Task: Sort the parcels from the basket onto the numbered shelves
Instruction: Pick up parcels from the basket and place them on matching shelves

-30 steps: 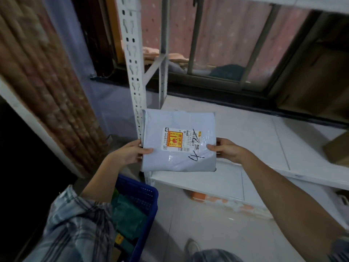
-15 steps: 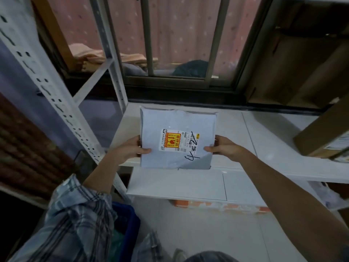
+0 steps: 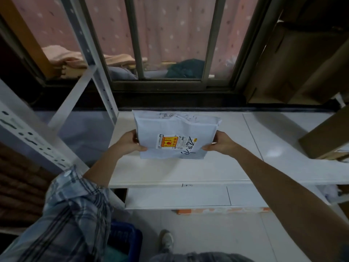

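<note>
A flat grey-white parcel [image 3: 170,129] with a yellow and red label and black handwriting is held over the white shelf board [image 3: 236,163]. My left hand [image 3: 130,142] grips its left edge, thumb on top. My right hand [image 3: 220,141] grips its right edge the same way. The parcel tilts with its far end lower, close to the board. A small handwritten mark [image 3: 187,185] sits on the shelf's front edge. The blue basket [image 3: 124,241] stands on the floor at lower left, mostly hidden by my plaid sleeve.
White perforated shelf uprights [image 3: 94,53] stand at left. Cardboard boxes [image 3: 324,137] sit on the shelf at right. A lower shelf board [image 3: 177,197] shows beneath, and a window with bars [image 3: 170,44] is behind. My shoe [image 3: 166,241] is on the tiled floor.
The parcel has moved forward and down over the shelf, tilting flatter. My view has shifted closer to the shelf and away from the basket.
</note>
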`<action>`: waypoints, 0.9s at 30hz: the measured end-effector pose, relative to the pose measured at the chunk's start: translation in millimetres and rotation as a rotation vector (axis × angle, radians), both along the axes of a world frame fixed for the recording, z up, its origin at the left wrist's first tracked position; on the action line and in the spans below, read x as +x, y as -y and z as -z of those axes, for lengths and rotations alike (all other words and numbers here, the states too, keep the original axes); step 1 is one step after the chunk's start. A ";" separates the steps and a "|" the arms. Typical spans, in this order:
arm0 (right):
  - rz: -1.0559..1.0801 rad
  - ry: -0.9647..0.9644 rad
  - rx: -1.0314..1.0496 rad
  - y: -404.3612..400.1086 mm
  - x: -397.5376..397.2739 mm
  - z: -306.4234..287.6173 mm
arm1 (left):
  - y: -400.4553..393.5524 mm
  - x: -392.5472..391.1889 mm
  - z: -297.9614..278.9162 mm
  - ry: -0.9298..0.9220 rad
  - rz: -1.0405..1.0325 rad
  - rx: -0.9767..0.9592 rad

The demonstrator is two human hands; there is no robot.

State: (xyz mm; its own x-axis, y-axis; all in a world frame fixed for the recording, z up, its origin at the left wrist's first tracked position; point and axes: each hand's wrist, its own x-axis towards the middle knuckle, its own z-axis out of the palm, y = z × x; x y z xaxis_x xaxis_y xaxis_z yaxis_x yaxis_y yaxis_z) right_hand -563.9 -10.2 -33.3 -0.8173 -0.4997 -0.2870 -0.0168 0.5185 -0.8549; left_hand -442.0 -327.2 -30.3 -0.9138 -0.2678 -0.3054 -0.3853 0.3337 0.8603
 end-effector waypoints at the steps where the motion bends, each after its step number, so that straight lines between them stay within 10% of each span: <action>1: 0.023 -0.026 0.019 5.7 -2.7 2.8 | 3.9 -5.4 3.6 -0.001 -0.030 0.005; 27: 0.066 0.097 0.183 27.6 -25.0 49.5 | 7.5 -26.4 64.9 0.072 -0.125 0.108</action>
